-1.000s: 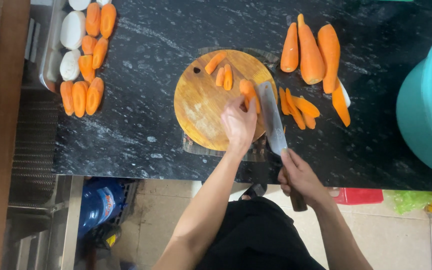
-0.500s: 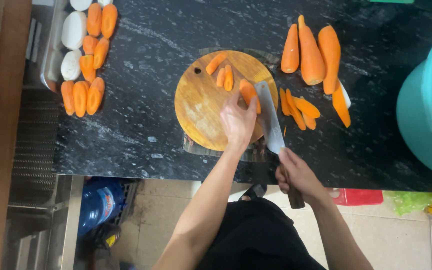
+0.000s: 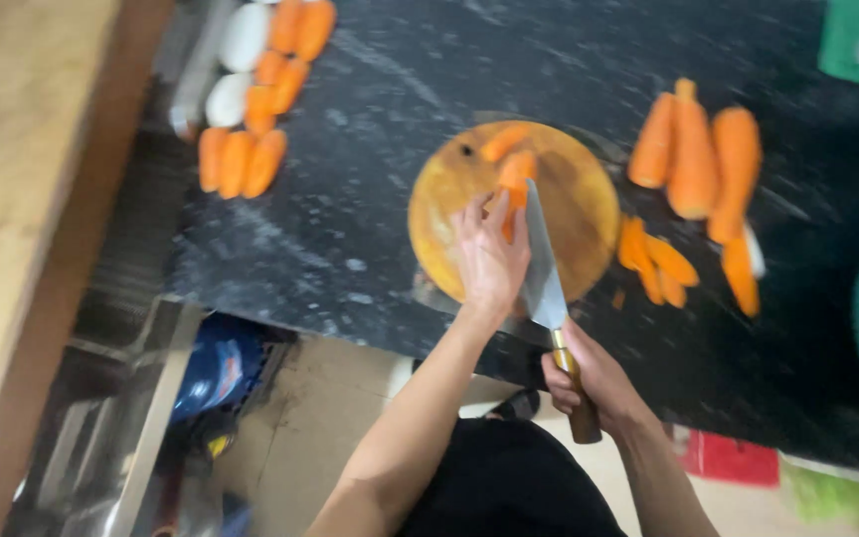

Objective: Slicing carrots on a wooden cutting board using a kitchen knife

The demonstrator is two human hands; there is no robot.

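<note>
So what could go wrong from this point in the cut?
The left hand steadies a carrot piece right against the knife blade, so a slip could nick the fingers. The round cutting board sits near the counter edge and might shift under pressure.

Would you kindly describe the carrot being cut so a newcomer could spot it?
On the dark speckled stone counter lies a round wooden cutting board. The orange carrot piece there is pinned under the left hand, against the broad steel knife; other carrots lie untouched.
</note>
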